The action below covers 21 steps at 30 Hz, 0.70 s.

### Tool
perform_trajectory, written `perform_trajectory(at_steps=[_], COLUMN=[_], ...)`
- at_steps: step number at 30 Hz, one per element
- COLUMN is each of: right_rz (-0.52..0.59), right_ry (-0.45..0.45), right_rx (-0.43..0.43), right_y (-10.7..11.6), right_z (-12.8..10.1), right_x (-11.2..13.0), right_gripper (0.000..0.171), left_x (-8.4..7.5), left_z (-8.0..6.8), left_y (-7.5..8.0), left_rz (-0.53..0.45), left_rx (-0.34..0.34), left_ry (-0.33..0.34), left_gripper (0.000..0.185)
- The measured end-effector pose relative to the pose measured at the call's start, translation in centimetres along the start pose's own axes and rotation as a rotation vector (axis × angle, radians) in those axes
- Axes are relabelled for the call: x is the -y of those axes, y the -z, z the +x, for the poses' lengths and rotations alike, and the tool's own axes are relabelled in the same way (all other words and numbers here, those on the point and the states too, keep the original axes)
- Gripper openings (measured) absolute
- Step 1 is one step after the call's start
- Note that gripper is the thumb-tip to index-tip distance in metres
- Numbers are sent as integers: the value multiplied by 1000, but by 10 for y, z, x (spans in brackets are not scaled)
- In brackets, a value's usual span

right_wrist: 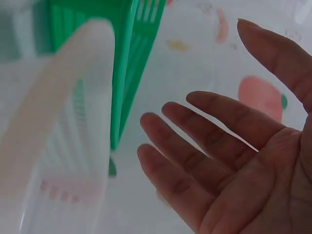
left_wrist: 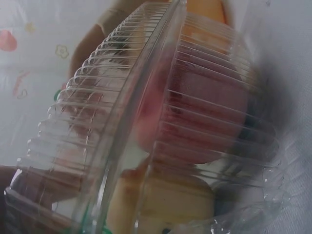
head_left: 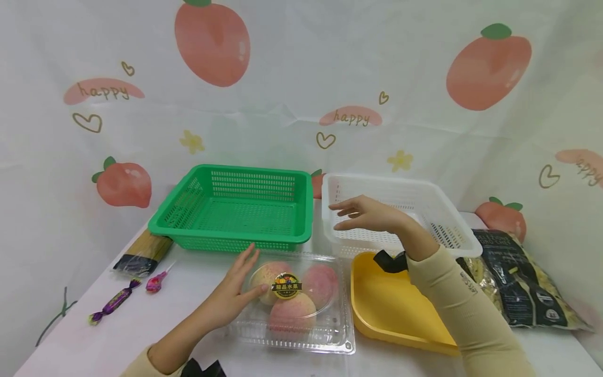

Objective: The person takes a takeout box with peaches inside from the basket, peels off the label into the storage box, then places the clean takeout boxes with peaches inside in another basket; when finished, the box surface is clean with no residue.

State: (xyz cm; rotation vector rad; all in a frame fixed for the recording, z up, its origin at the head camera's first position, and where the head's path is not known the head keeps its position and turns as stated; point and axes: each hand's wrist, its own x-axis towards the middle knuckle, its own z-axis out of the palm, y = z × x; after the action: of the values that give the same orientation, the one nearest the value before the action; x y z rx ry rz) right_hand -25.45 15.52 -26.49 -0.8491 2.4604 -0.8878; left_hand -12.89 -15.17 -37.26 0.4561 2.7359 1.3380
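While the left hand (head_left: 234, 297) lies flat against the left side of the clear clamshell box (head_left: 301, 335), fingers straight and spread on the lid, nothing is gripped. Box sits on the bench (head_left: 94, 340) near the front edge, just in front of the green basket (head_left: 235, 209) and touching or nearly touching the yellow tray (head_left: 391, 309) on its right. Three peaches (head_left: 294, 309) inside, round dark label (head_left: 286, 286) on the lid. Left wrist view shows only the ribbed box wall (left_wrist: 146, 122) with pink fruit behind it, too blurred to tell contact there.

Right hand (head_left: 365, 214) hovers over the front left part of the white basket (head_left: 447, 230), palm down, fingers relaxed and apart, holding nothing; right wrist view confirms an empty open palm (right_wrist: 253, 165).

White basket stands beside the green one, behind the yellow tray. Dark bag (head_left: 523, 283) lies at far right. Spaghetti pack (head_left: 141, 256), lollipop (head_left: 157, 281) and wrapped candy (head_left: 110, 303) lie at left, well apart from the box.
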Motion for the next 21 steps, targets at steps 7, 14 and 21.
perform_trajectory(at_steps=[7, 14, 21], right_rz=[20, 14, 59], right_ry=[123, 205, 197], right_rx=[126, 228, 287], right_y=[-29, -50, -65], right_z=[19, 38, 54], right_x=[27, 43, 51], right_gripper=[49, 42, 37], left_x=[-2, -2, -1], left_z=[-1, -1, 0], left_y=[1, 2, 2], left_rz=[20, 11, 6], left_rx=[18, 38, 39], left_ry=[9, 28, 33], left_gripper=[81, 81, 80])
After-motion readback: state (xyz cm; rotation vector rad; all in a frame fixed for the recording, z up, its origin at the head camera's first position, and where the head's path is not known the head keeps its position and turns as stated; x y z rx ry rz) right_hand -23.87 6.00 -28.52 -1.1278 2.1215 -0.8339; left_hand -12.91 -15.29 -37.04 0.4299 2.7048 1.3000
